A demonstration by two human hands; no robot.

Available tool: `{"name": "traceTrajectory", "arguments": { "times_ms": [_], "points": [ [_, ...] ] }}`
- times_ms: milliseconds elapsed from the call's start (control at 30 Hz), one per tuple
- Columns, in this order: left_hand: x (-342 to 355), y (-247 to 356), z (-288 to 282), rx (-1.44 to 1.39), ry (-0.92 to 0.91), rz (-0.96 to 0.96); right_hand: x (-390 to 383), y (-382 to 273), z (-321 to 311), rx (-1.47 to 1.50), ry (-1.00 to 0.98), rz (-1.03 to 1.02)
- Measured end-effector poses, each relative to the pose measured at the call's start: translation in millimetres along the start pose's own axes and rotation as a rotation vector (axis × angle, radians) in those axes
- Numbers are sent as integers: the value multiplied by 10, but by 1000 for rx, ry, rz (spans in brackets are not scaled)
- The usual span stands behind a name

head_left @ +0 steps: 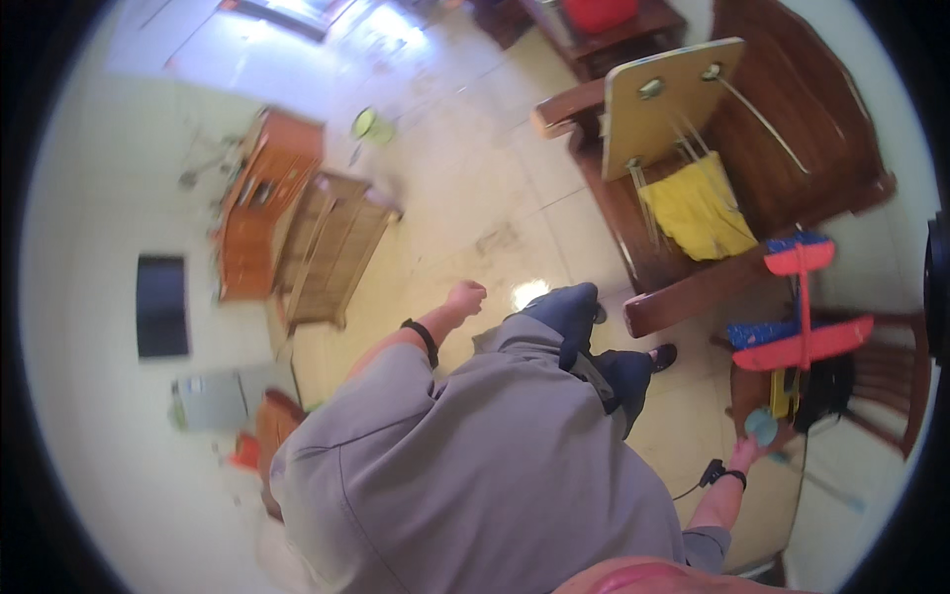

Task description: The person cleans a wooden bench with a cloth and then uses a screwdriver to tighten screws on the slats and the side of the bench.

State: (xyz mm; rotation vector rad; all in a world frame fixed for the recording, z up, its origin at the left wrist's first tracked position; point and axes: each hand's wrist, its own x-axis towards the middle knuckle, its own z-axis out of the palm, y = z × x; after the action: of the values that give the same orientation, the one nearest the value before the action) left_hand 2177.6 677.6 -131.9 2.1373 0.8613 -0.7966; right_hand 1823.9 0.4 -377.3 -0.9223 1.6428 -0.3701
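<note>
My left hand (pixel 467 296) hangs beside my body over the floor, its fingers loosely curled and nothing seen in it. A dark band circles that arm. My right hand (pixel 744 454) reaches out to the right and grips a round, pale teal thing (pixel 760 427); its kind is too small to make out. It is at the edge of a wooden chair (pixel 884 381). Close by are a yellow object (pixel 784 394) and a black bag-like thing (pixel 827 393). A red and blue toy plane (pixel 804 342) is just beyond them.
A brown wooden bench (pixel 792 109) bears a folding table (pixel 658 104) on its side and a yellow cloth (pixel 699 210). At left stand wooden cabinets (pixel 332 247) and a wall-mounted dark screen (pixel 162 306). A green bin (pixel 372 126) is on the tiled floor (pixel 475 178).
</note>
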Motion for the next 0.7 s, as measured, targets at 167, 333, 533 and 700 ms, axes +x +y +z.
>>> {"name": "traceTrajectory", "arguments": {
  "times_ms": [167,333,533,700],
  "points": [
    [-1024,-544,-11,-231,218,-161,627,-472,-79,-524,-1,254],
    [-1467,-911,138,-408,257,-235,1275,-396,-64,-1406,-218,30],
    [-1734,-1137,250,-450,339,-292,794,-302,277,-1626,-196,-232],
    [-1745,-1126,103,-572,315,-213,-217,-435,654,-1576,-224,-451]
  ]
}}
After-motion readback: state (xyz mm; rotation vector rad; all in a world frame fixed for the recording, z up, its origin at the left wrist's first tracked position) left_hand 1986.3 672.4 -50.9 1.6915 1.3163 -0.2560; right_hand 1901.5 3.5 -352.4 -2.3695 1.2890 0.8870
